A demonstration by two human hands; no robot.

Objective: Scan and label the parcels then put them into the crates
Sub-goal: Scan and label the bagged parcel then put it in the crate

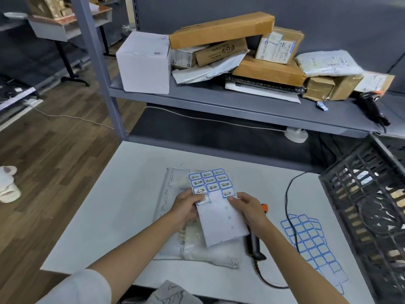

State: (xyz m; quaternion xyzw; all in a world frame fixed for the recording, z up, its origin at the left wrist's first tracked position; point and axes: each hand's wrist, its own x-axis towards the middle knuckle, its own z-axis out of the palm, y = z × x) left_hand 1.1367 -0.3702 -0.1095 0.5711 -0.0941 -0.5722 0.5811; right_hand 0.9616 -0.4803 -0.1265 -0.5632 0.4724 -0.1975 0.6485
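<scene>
A clear plastic-bag parcel (pixel 175 242) lies flat on the white table (pixel 105 216). Above it I hold a white label sheet (pixel 221 222) with blue-bordered stickers along its upper part. My left hand (pixel 186 207) grips the sheet's left edge. My right hand (pixel 247 208) pinches at a sticker on the right edge of the sheet. A black barcode scanner (pixel 254 242) with an orange trigger lies on the table just under my right wrist, its cable trailing off. A black slatted crate (pixel 370 207) stands at the right.
A second label sheet (pixel 311 240) lies on the table right of the scanner. The grey shelf (pixel 219 99) behind holds a white box (pixel 144 62), several brown cartons and grey mailers, plus another black scanner (pixel 372 106). Wooden floor lies to the left.
</scene>
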